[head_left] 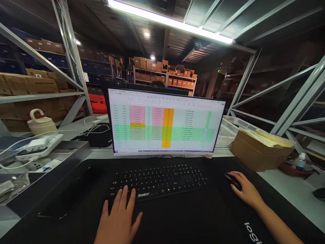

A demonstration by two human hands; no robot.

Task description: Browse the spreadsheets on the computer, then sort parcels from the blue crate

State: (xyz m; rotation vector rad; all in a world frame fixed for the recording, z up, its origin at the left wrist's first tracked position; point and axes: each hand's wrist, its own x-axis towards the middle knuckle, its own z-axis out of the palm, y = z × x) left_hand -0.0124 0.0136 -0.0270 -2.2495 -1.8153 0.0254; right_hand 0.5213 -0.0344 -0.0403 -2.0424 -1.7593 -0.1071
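My left hand (pixel 118 213) lies palm down with its fingers spread, the fingertips over the lower left keys of a black keyboard (pixel 157 196). It holds nothing. Over to the right, my right hand (pixel 245 189) is curled over a black computer mouse (pixel 234 180), with the thumb along its near side. Keyboard and mouse both rest on a large black desk mat (pixel 188 217). Behind the keyboard stands a wide monitor (pixel 190 132) showing a spreadsheet with pink, orange and green cells; its text is too small to read.
At left, a grey open box (pixel 76 152) holds chargers and cables, near a cream lidded container (pixel 42 125). To the right are a cardboard box (pixel 250 149) with papers or envelopes and white plastic baskets (pixel 225 134). Metal shelving (pixel 73 44) frames the desk; boxed stock stands behind.
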